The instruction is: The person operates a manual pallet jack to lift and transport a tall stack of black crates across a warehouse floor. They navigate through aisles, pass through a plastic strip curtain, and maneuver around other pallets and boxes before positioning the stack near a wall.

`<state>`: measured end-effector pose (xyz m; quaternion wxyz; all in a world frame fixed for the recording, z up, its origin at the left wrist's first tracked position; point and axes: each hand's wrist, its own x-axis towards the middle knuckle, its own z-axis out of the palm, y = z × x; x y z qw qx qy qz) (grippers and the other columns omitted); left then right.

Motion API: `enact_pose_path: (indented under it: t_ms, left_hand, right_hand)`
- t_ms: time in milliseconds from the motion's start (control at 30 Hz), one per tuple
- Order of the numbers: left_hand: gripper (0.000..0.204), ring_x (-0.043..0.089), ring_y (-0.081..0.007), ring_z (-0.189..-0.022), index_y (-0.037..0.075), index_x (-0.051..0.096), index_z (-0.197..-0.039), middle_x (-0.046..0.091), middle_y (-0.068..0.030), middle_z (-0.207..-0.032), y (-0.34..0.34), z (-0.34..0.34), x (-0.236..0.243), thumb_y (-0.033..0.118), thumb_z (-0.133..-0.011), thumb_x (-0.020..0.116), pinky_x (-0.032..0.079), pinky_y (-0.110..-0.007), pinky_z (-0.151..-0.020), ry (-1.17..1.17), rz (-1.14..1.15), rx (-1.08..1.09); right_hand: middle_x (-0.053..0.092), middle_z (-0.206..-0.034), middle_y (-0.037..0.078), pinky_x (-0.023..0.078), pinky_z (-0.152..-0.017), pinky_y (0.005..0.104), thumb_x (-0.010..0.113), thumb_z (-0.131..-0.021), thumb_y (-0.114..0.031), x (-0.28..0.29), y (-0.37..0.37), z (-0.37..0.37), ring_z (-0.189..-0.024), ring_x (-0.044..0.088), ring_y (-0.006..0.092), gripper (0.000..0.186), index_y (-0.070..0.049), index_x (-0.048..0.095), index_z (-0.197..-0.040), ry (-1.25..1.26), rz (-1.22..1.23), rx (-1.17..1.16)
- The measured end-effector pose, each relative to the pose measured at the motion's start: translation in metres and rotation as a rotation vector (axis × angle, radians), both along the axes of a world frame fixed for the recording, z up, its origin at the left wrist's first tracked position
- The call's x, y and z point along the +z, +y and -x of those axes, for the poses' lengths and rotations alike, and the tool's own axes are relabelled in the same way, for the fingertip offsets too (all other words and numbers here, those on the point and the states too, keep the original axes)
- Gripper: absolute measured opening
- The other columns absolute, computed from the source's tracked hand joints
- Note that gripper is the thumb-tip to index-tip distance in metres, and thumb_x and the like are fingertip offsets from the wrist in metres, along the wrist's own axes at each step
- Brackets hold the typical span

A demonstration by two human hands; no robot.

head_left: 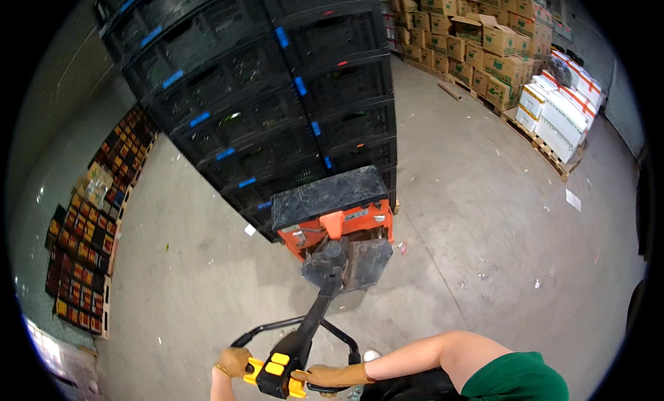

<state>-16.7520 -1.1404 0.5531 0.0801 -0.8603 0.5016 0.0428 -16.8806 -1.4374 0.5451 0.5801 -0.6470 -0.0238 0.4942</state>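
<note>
My left hand [234, 361], in a tan glove, is wrapped round the left side of the control handle [282, 352], beside its yellow buttons. On the right side my right hand [333, 376], also gloved, grips the handle, its thumb side against a yellow lever. A black shaft runs from the handle to an orange electric pallet truck [335, 225] with a scuffed dark cover. Beyond the cover rises a tall stack of black plastic crates [242, 117] with blue tags, close against the truck. The forks are hidden.
At left, dark printed boxes [86, 263] sit on pallets along the wall. Brown cartons [477, 45] are piled at the far right, near white boxes with orange tape [564, 117] on a wooden pallet [546, 148]. Paper scraps litter the concrete floor [477, 242].
</note>
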Motion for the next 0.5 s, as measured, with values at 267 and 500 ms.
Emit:
enact_pose_path:
  t_ms: [267, 500]
  left_hand:
    - [0.026, 0.061, -0.0265, -0.068, 0.010, 0.060, -0.072, 0.058, -0.0065, -0.072, -0.010, -0.003, 0.020, 0.032, -0.059, 0.068, 0.050, -0.039, -0.060, 0.064, 0.046, -0.088]
    - [0.027, 0.061, -0.0251, -0.067, 0.010, 0.059, -0.071, 0.058, -0.0062, -0.073, -0.037, -0.016, 0.035, 0.031, -0.057, 0.070, 0.049, -0.037, -0.058, -0.025, 0.076, -0.129]
  right_hand:
    - [0.049, -0.055, 0.008, 0.040, -0.038, 0.0300, 0.034, -0.088, -0.068, 0.015, 0.013, 0.026, -0.042, 0.051, 0.0196, 0.072, 0.000, 0.056, -0.100, 0.077, 0.032, -0.103]
    - [0.054, -0.057, 0.015, 0.047, -0.040, 0.0329, 0.032, -0.084, -0.074, 0.029, -0.013, 0.021, -0.045, 0.058, 0.0249, 0.084, 0.005, 0.059, -0.099, -0.050, 0.033, -0.166]
